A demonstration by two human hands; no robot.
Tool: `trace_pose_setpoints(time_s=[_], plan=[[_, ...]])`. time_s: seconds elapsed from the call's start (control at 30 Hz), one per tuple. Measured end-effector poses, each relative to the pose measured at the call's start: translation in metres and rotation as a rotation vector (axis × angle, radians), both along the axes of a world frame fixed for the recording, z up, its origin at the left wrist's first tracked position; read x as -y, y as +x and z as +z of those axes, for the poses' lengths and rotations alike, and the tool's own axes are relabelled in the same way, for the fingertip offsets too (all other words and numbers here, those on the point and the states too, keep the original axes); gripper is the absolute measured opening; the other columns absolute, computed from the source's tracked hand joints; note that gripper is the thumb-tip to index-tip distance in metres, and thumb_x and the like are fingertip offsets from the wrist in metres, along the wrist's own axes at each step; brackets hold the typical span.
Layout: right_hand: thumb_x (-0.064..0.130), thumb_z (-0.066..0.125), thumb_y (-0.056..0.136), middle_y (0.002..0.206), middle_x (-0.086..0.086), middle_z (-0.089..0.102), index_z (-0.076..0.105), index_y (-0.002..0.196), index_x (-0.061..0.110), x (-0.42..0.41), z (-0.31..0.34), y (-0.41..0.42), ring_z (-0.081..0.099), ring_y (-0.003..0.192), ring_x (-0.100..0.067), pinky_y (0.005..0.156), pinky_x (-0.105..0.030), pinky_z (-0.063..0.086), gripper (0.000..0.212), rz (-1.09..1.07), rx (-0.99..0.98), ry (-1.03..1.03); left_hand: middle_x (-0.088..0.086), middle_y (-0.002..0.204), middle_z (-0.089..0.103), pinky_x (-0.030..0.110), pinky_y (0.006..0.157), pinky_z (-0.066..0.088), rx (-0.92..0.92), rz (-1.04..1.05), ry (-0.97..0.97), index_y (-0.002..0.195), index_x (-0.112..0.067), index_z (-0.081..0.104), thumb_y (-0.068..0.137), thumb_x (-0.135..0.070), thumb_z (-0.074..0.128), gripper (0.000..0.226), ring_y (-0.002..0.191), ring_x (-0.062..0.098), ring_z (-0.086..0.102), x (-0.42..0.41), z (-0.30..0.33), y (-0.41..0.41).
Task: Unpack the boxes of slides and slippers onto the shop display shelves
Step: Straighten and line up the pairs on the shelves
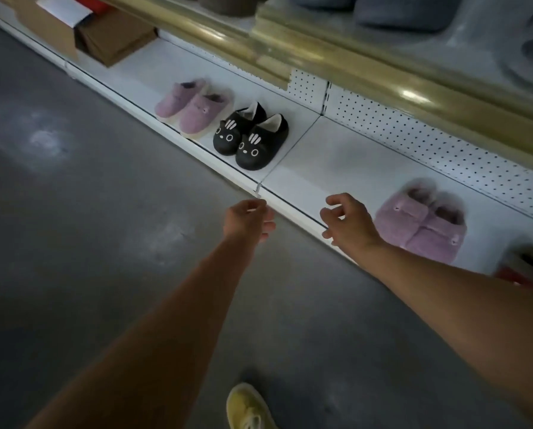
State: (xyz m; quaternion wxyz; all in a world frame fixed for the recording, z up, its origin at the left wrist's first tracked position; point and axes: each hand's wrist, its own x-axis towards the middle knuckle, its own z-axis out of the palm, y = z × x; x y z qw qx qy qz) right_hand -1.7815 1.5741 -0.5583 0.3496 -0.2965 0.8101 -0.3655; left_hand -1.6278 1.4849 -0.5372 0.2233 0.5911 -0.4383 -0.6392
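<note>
Bare forearms, no sleeves; yellow lace-up shoe (249,408)

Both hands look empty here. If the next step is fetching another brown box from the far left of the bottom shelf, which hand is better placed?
Left, probably. The left hand hangs empty on the side nearer the brown box; the right hand is beside the fluffy pink slippers.

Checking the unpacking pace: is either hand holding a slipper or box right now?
No. The left hand and right hand hold nothing, fingers loosely curled near the shelf edge.
</note>
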Motion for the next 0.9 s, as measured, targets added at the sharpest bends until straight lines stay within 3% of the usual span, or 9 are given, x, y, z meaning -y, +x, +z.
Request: trace_pose_setpoints(time_s=[0.07,0.17,0.33,0.47,0.63,0.8,0.9], plan=[[0.027,0.056,0.089,0.094,0.004,0.057,0.052,0.121,0.020,0.029,0.006,0.012,0.068,0.085,-0.029,0.079,-0.043,0.056,0.033,0.033,0.033,0.086,0.009,0.079,0.062,0.024,0.056,0.041,0.005,0.024,0.022,0.094,-0.012,0.062,0.095,-0.003,0.052,0.013,0.063,0.019,0.056,0.032,0.002,0.020],[0.028,0.056,0.090,0.091,0.006,0.056,0.049,0.125,0.019,0.068,0.010,0.021,0.069,0.081,-0.028,0.077,-0.041,0.055,0.037,0.026,0.102,0.158,0.008,0.077,0.063,0.023,0.055,0.041,0.006,0.048,0.056,0.106,-0.011,0.061,0.096,-0.004,0.052,0.015,0.063,0.018,0.057,0.076,0.002,0.043],[0.033,0.054,0.092,0.110,-0.003,0.059,0.049,0.128,0.018,0.116,0.006,0.027,0.071,0.077,-0.026,0.085,-0.044,0.056,0.039,-0.040,0.144,0.178,0.005,0.079,0.065,0.024,0.058,0.045,0.017,0.032,0.065,0.102,-0.013,0.061,0.096,-0.007,0.055,0.011,0.066,0.018,0.062,0.138,0.004,0.058],[0.033,0.054,0.093,0.108,-0.004,0.061,0.049,0.128,0.017,0.149,-0.002,0.025,0.070,0.078,-0.028,0.087,-0.044,0.054,0.039,-0.049,0.159,0.207,0.005,0.079,0.065,0.024,0.058,0.045,0.014,0.019,0.078,0.104,-0.012,0.060,0.096,-0.005,0.053,0.013,0.065,0.018,0.060,0.178,-0.001,0.054],[0.030,0.055,0.093,0.099,-0.007,0.062,0.049,0.125,0.017,0.197,-0.011,0.008,0.065,0.070,-0.024,0.060,-0.032,0.051,0.035,-0.141,0.251,0.194,0.005,0.081,0.068,0.026,0.060,0.048,0.033,-0.038,0.072,0.113,-0.010,0.062,0.095,-0.008,0.055,0.019,0.068,0.018,0.063,0.229,-0.012,0.036],[0.021,0.056,0.093,0.088,-0.010,0.062,0.052,0.121,0.012,0.253,-0.024,-0.007,0.061,0.064,-0.024,0.056,-0.030,0.046,0.029,-0.226,0.340,0.155,0.006,0.080,0.066,0.025,0.059,0.045,0.008,-0.060,0.080,0.109,-0.009,0.062,0.095,-0.006,0.054,0.017,0.066,0.018,0.060,0.292,-0.019,0.008],[0.018,0.056,0.094,0.093,-0.013,0.060,0.052,0.117,0.013,0.278,-0.033,-0.012,0.059,0.062,-0.022,0.055,-0.029,0.044,0.024,-0.242,0.359,0.152,0.005,0.079,0.065,0.023,0.058,0.043,0.027,-0.083,0.062,0.104,-0.010,0.063,0.094,-0.006,0.054,0.014,0.064,0.017,0.059,0.320,-0.031,-0.007]])
